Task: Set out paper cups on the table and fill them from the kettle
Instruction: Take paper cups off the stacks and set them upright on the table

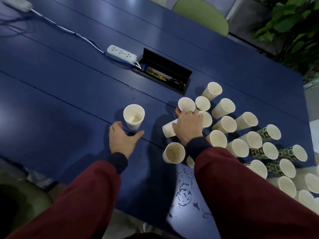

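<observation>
Setting-out underway, filling apparently not begun: my left hand [123, 140] lies open beside one lone paper cup [134, 116] mid-desk [69, 92], my right hand [188, 126] rests on the cup cluster [224, 107] near the right edge, grip indeterminate; no kettle visible.

we note a blue table [69, 87] with one upright paper cup [134, 116] standing apart. the left hand [122, 140] lies spread just beside its base, thumb one side, fingers the other. the right hand [188, 126] rests palm down on a crowded group of cups [226, 124], above one tipped cup [168, 131]; its grip is hidden. wet rings [184, 192] mark the near edge. a power strip [121, 54] lies beside an open cable hatch [165, 71].
</observation>
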